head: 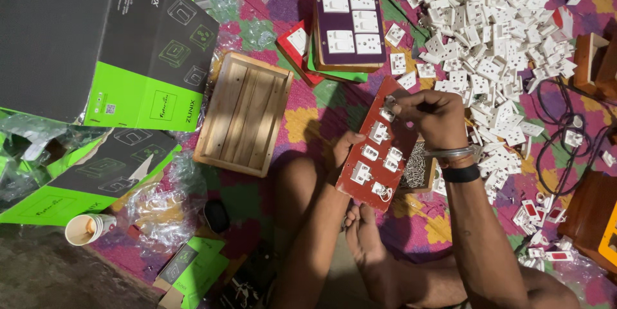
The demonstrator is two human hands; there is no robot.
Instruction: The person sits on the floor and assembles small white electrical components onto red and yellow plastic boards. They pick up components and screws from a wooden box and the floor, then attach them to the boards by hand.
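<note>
I hold a red switchboard panel tilted in front of me, its back side up, with several white switch and socket modules set in it. My left hand grips the panel's left edge from beneath. My right hand is at the panel's top end, fingers pinched on a white module there. A metal bangle and a black band ring my right wrist.
A big heap of white modules lies at the upper right. A purple panel on a stack, an open wooden box, a tray of screws, green-and-black cartons, a paper cup and black cables lie around.
</note>
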